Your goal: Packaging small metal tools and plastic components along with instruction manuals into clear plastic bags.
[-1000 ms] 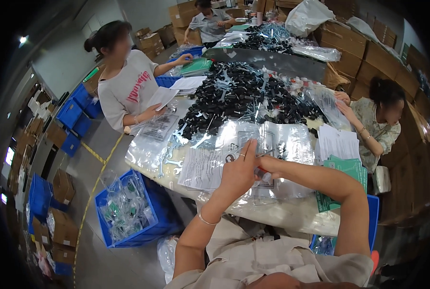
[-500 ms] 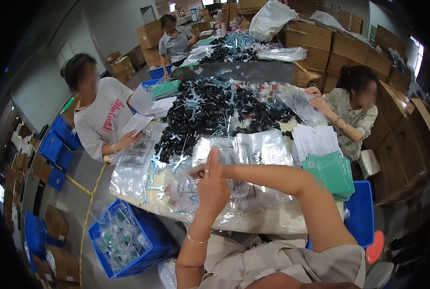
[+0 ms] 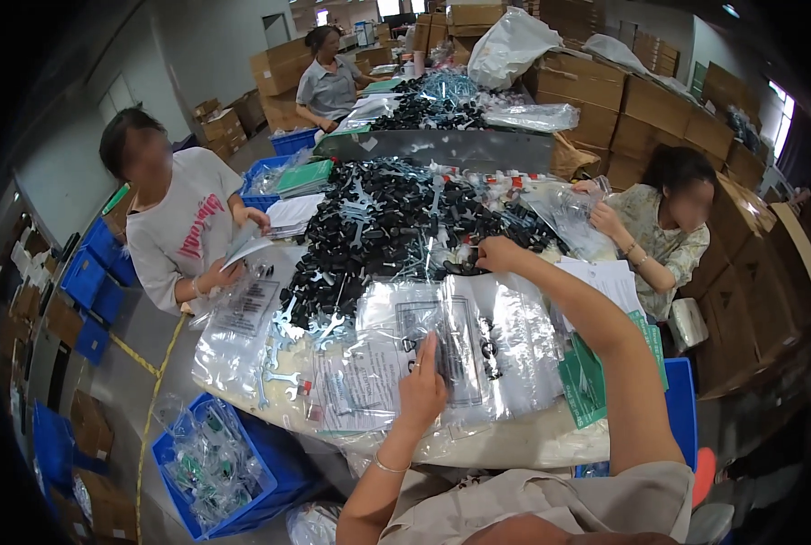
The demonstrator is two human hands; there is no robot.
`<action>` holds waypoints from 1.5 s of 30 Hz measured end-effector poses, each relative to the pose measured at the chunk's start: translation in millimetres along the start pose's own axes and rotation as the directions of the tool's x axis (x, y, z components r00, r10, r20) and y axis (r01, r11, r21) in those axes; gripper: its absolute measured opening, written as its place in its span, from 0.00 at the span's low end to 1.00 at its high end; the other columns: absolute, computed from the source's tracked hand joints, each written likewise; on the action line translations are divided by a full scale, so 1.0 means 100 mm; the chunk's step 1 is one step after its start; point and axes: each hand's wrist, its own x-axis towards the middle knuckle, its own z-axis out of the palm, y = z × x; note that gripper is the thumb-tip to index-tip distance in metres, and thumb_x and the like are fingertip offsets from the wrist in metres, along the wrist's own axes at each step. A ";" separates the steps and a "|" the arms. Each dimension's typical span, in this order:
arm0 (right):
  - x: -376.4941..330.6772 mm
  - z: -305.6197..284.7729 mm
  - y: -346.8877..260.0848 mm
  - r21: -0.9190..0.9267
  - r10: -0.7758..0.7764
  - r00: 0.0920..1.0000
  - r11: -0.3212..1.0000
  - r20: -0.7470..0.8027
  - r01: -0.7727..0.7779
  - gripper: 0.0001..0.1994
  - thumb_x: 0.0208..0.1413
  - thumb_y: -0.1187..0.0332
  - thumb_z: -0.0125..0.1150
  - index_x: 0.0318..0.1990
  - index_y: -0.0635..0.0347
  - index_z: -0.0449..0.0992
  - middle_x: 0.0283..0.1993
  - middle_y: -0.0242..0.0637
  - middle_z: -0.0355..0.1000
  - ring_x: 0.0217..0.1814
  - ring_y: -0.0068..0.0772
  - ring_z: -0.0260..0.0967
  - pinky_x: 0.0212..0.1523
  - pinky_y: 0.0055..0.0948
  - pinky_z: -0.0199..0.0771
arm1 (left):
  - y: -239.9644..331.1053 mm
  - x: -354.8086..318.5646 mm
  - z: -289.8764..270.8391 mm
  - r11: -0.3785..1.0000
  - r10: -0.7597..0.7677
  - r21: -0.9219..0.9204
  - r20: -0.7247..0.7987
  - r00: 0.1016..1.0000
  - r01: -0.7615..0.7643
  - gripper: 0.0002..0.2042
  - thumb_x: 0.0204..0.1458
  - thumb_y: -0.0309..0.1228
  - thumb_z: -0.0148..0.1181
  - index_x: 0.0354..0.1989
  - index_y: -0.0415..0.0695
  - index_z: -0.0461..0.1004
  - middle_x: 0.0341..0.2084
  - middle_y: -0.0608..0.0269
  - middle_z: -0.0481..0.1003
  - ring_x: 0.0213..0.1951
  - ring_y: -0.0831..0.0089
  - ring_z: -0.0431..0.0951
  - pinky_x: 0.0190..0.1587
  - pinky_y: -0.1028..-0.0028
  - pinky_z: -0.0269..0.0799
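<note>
head view: left hand (image 3: 421, 386) flat-ish on a clear bag (image 3: 442, 350), fingers pressing it to the surface (image 3: 514, 445); looks like pinning more than gripping, can't tell if anything is pinched. bag sits at 12 o'clock from that hand, on a stack of similar bags, small dark parts visible inside.

right hand (image 3: 496, 254) stretched out to 12 o'clock, fingers curled into the near edge of the black parts pile (image 3: 396, 218); whether it's closed on a part is hidden.

risks, my read:
- bags are slick and stacked; a one-hand pin could let the top bag slide toward the near edge, above the blue bin (image 3: 215, 454) at 8 o'clock.
- long reach over the bags: forearm may drag or crumple them.
- pile is loose and tangled with wrenches (image 3: 287, 322); pulling one piece could bring extras or roll parts onto the bags.
</note>
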 end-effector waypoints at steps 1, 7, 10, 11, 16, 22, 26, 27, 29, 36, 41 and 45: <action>0.01 0.11 0.01 -0.052 0.038 0.999 0.998 0.006 -0.037 0.11 0.41 0.66 0.64 0.32 0.60 0.77 0.27 0.41 0.74 0.23 0.36 0.73 0.28 0.33 0.73 | -0.01 0.00 0.01 1.000 -0.002 0.001 0.001 1.000 0.002 0.35 0.40 0.17 0.46 0.64 0.41 0.50 0.58 0.47 0.62 0.43 0.51 0.75 0.31 0.63 0.74; 0.06 -0.16 0.16 0.634 0.290 0.936 0.691 0.198 -0.348 0.11 0.47 0.73 0.59 0.39 0.67 0.76 0.28 0.40 0.75 0.22 0.24 0.72 0.26 0.24 0.75 | -0.01 -0.01 0.00 0.999 -0.021 -0.043 -0.006 1.000 0.020 0.35 0.40 0.17 0.46 0.64 0.42 0.51 0.57 0.48 0.63 0.46 0.50 0.74 0.37 0.62 0.75; -0.03 -0.29 0.29 0.634 0.296 0.942 0.702 0.155 -0.325 0.13 0.45 0.74 0.58 0.40 0.66 0.76 0.29 0.43 0.75 0.26 0.30 0.73 0.29 0.27 0.75 | -0.02 0.00 0.00 0.997 -0.027 -0.066 -0.010 1.000 0.026 0.35 0.40 0.17 0.46 0.64 0.44 0.52 0.57 0.49 0.63 0.47 0.51 0.73 0.39 0.62 0.74; -0.08 -0.27 0.28 0.389 0.163 0.978 0.899 0.131 -0.202 0.12 0.44 0.74 0.58 0.39 0.65 0.76 0.31 0.45 0.74 0.29 0.36 0.73 0.31 0.30 0.75 | -0.02 0.00 -0.01 0.997 -0.032 -0.068 -0.014 0.999 0.031 0.35 0.40 0.16 0.46 0.64 0.44 0.52 0.57 0.48 0.63 0.46 0.51 0.73 0.38 0.62 0.74; -0.22 0.00 0.17 -0.132 -0.109 0.994 0.985 0.010 0.109 0.11 0.38 0.74 0.60 0.34 0.63 0.71 0.39 0.49 0.69 0.42 0.54 0.69 0.41 0.41 0.71 | -0.03 0.01 -0.02 0.995 -0.059 -0.078 -0.005 0.998 0.058 0.35 0.40 0.16 0.46 0.63 0.46 0.53 0.56 0.48 0.64 0.42 0.50 0.75 0.36 0.62 0.74; -0.20 0.03 0.21 -0.222 -0.181 0.983 0.958 0.017 0.180 0.12 0.39 0.74 0.59 0.34 0.68 0.70 0.37 0.54 0.69 0.36 0.54 0.70 0.37 0.39 0.72 | -0.01 0.00 -0.01 0.976 -0.134 -0.173 0.007 0.991 0.134 0.34 0.41 0.13 0.43 0.62 0.46 0.56 0.55 0.48 0.66 0.49 0.49 0.71 0.43 0.64 0.71; -0.25 -0.16 0.20 0.477 0.282 0.956 0.832 0.076 -0.284 0.08 0.47 0.71 0.57 0.36 0.61 0.70 0.28 0.37 0.70 0.27 0.31 0.70 0.22 0.27 0.68 | 0.00 -0.01 -0.02 0.978 -0.122 -0.172 -0.001 0.992 0.120 0.34 0.41 0.13 0.43 0.62 0.46 0.56 0.55 0.48 0.66 0.49 0.49 0.71 0.43 0.64 0.71; -0.25 -0.23 0.16 0.476 0.282 0.956 0.833 0.076 -0.283 0.08 0.47 0.71 0.57 0.36 0.61 0.70 0.28 0.37 0.70 0.27 0.31 0.70 0.22 0.27 0.68 | 0.01 0.00 -0.02 0.976 -0.133 -0.172 0.013 0.991 0.133 0.34 0.41 0.13 0.43 0.62 0.46 0.56 0.54 0.48 0.66 0.49 0.49 0.71 0.43 0.64 0.71; -0.25 -0.41 -0.12 0.958 0.295 0.921 0.047 0.256 -0.281 0.07 0.47 0.72 0.58 0.35 0.59 0.71 0.25 0.31 0.69 0.23 0.21 0.66 0.17 0.22 0.61 | -0.01 -0.03 -0.04 0.974 -0.149 -0.172 0.014 0.989 0.149 0.34 0.41 0.13 0.43 0.62 0.46 0.56 0.54 0.48 0.66 0.49 0.50 0.71 0.43 0.64 0.71; 0.12 -0.10 -0.42 0.287 0.051 0.998 0.957 -0.039 -0.038 0.17 0.43 0.57 0.67 0.37 0.60 0.76 0.29 0.40 0.73 0.31 0.35 0.71 0.31 0.35 0.70 | -0.07 0.02 0.00 0.991 -0.027 -0.134 -0.046 0.999 0.021 0.34 0.40 0.16 0.45 0.63 0.47 0.55 0.55 0.50 0.66 0.48 0.52 0.72 0.39 0.63 0.74; 0.18 0.08 -0.61 -0.082 -0.013 0.989 0.996 0.147 0.025 0.21 0.45 0.52 0.63 0.39 0.62 0.76 0.38 0.47 0.74 0.42 0.49 0.72 0.39 0.42 0.71 | -0.07 -0.01 -0.01 0.985 -0.066 -0.160 -0.040 0.997 0.059 0.34 0.40 0.16 0.45 0.62 0.47 0.56 0.55 0.51 0.66 0.50 0.53 0.71 0.41 0.64 0.74; 0.28 0.20 -0.39 0.180 -0.055 0.996 0.981 -0.066 0.066 0.19 0.47 0.56 0.62 0.35 0.66 0.74 0.31 0.47 0.75 0.32 0.42 0.74 0.32 0.38 0.71 | -0.06 -0.02 -0.01 0.981 -0.086 -0.179 -0.034 0.996 0.079 0.33 0.41 0.16 0.45 0.62 0.46 0.57 0.55 0.51 0.66 0.50 0.54 0.71 0.42 0.64 0.73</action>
